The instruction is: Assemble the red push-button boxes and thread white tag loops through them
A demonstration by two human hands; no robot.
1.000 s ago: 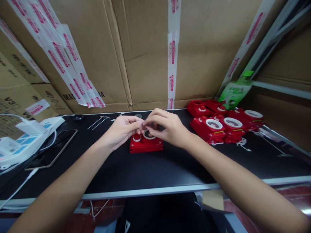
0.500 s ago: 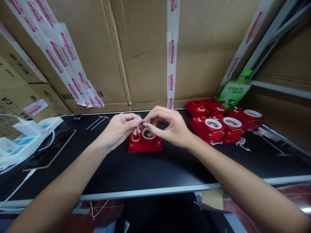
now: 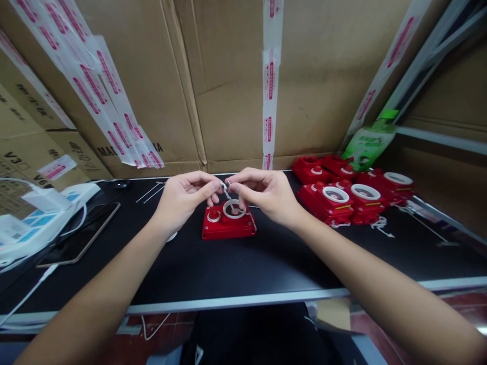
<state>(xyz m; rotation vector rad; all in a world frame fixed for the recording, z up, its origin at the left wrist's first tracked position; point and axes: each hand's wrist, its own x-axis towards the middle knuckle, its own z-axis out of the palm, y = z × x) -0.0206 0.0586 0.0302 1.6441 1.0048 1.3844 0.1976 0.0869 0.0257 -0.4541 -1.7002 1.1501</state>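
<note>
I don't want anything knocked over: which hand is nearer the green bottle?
Right. The right hand is left of the bottle; the left hand is farther left.

The carton (image 3: 23, 144) reads "V3", seemingly "V6"; the cardboard wall (image 3: 232, 111), "MA…IA".

Red box (image 3: 228, 231) — white cord (image 3: 227, 193) — black tabletop (image 3: 236, 268)

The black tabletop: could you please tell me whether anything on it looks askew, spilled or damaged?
Nothing looks spilled or damaged. The green-capped bottle behind the red housings appears tilted, though lens distortion may exaggerate this, and a white cord trails untidily beside them onto the tabletop.
</note>
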